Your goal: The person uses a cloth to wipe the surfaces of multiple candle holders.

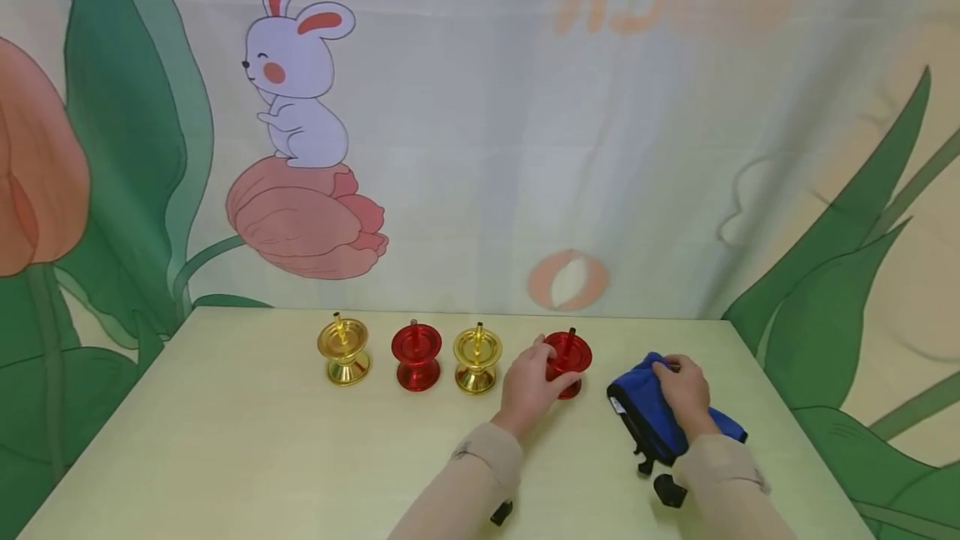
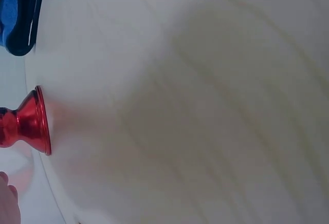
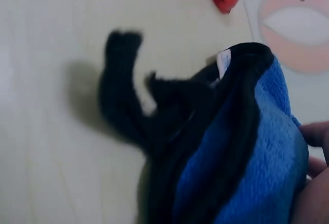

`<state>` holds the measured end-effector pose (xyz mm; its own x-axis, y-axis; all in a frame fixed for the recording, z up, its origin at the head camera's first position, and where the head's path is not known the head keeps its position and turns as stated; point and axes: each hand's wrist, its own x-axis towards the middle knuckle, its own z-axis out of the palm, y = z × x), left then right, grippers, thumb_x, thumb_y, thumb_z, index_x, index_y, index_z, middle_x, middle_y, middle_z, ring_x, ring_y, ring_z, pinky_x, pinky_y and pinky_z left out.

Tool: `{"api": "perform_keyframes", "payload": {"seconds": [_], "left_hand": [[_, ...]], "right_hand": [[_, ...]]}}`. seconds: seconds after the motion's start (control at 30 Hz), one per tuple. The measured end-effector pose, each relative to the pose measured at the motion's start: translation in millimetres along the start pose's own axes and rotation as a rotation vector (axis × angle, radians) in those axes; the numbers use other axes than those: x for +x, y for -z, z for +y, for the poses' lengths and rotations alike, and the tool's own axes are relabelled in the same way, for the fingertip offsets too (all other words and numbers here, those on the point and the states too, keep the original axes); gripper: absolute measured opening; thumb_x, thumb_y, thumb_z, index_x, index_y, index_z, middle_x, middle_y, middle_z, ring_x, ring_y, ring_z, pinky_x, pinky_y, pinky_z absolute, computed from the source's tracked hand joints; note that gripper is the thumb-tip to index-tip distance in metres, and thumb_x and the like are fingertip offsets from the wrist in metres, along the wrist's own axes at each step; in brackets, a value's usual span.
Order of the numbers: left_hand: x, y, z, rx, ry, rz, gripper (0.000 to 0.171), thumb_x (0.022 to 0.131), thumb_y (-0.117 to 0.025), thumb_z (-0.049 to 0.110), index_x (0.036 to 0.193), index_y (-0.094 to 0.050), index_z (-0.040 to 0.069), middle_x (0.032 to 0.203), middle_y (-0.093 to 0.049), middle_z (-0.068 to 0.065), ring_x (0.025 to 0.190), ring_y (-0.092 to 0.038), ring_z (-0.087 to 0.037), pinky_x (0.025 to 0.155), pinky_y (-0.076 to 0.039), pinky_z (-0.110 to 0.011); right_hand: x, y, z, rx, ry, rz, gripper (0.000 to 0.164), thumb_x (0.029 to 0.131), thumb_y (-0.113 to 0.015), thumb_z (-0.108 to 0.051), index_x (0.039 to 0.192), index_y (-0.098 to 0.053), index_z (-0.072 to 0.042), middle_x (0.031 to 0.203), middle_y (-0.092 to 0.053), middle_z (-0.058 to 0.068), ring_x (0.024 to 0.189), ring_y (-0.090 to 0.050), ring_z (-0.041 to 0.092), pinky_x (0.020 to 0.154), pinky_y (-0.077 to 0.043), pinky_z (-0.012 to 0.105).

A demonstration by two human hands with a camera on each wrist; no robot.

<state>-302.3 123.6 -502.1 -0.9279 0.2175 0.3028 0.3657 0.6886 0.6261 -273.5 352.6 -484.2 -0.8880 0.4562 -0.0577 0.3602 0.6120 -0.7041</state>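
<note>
My left hand [image 1: 528,382] is at the rightmost red metal candle holder [image 1: 567,357], fingers on the left of its dish and thumb across the front. The left wrist view shows the flared base of this red candle holder [image 2: 33,124] on the table, with fingertips [image 2: 9,198] at the lower left. To the right, my right hand [image 1: 682,390] pinches a blue cloth [image 1: 648,398] with black edging. In the right wrist view the blue cloth [image 3: 267,147] is bunched, its white tag and a black strap [image 3: 121,85] showing.
Left of my left hand stand a gold candle holder [image 1: 477,361], a red one [image 1: 417,357] and another gold one [image 1: 345,348], in a row near the back edge of the pale table [image 1: 247,440]. A printed curtain [image 1: 465,107] hangs behind. Small black pieces [image 1: 670,491] show by my wrists.
</note>
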Motion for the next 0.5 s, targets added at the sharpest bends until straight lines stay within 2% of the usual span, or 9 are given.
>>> {"api": "perform_keyframes", "payload": {"seconds": [0.13,0.2,0.27,0.4,0.5], "left_hand": [[-3.4,4.9,-4.2,0.004,0.002,0.029,0.036,0.076,-0.061,0.049,0.088,-0.054,0.016,0.131,-0.048,-0.009,0.111,-0.053,-0.022,0.085,-0.048,-0.033],[-5.6,7.1,-4.9,0.033,-0.015,0.035,0.037,0.078,-0.059,0.049,0.092,-0.054,0.015,0.131,-0.047,-0.010,0.111,-0.053,-0.022,0.086,-0.047,-0.033],[-8.6,9.2,-4.4,0.088,-0.045,0.026,0.041,0.080,-0.057,0.049,0.102,-0.055,0.015,0.133,-0.046,-0.011,0.111,-0.053,-0.023,0.087,-0.047,-0.034],[-17.1,22.6,-1.0,0.209,-0.172,-0.013,0.051,0.084,-0.052,0.047,0.123,-0.048,0.013,0.137,-0.041,-0.011,0.113,-0.052,-0.022,0.086,-0.048,-0.034],[-23.5,47.0,0.2,0.268,-0.333,-0.033,0.049,0.087,-0.050,0.043,0.125,-0.047,0.013,0.137,-0.041,-0.008,0.111,-0.053,-0.019,0.080,-0.050,-0.029]], "right_hand": [[3.7,2.2,1.7,-0.153,0.117,-0.201,0.065,0.092,-0.036,-0.041,0.137,-0.020,0.002,0.138,-0.024,0.029,0.124,-0.022,0.047,0.099,-0.022,0.058],[4.8,-0.3,4.1,-0.247,0.171,-0.243,0.072,0.091,-0.034,-0.047,0.139,-0.013,0.002,0.141,-0.016,0.030,0.127,-0.013,0.049,0.098,-0.017,0.064],[5.0,-3.4,7.8,-0.336,0.212,-0.245,0.075,0.090,-0.033,-0.051,0.140,-0.011,0.000,0.142,-0.013,0.029,0.128,-0.008,0.049,0.095,-0.014,0.068],[4.4,-4.3,11.6,-0.453,0.267,-0.234,0.080,0.087,-0.032,-0.058,0.141,-0.013,-0.002,0.142,-0.010,0.030,0.128,-0.002,0.049,0.090,-0.011,0.073],[3.8,5.6,11.8,-0.494,0.338,-0.211,0.081,0.086,-0.034,-0.060,0.140,-0.016,-0.002,0.141,-0.011,0.031,0.128,-0.002,0.049,0.091,-0.009,0.072]]}}
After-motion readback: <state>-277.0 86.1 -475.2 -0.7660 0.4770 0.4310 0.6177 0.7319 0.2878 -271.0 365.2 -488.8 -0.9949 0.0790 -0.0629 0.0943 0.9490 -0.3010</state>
